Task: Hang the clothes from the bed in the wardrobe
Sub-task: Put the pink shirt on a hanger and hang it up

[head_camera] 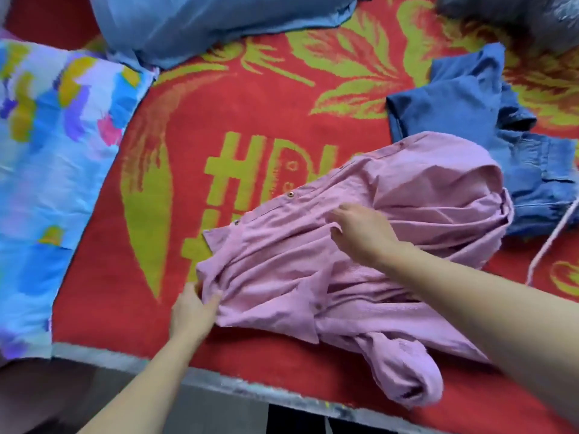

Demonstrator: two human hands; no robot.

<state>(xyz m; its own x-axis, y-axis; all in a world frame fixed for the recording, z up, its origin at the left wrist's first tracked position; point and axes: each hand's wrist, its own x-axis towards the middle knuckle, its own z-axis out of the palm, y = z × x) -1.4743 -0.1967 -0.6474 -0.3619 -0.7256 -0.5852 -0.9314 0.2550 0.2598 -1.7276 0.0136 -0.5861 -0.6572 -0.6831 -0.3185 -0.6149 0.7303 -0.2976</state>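
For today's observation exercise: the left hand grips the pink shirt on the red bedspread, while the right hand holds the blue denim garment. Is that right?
Not quite. In the head view the right hand also holds the pink shirt; the blue denim garment lies beyond it, touched by neither hand.

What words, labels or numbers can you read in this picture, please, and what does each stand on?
"HD": large yellow-green letters on the red bedspread, after a hash-like mark; whatever follows is hidden under the pink shirt.
No other text can be read anywhere.
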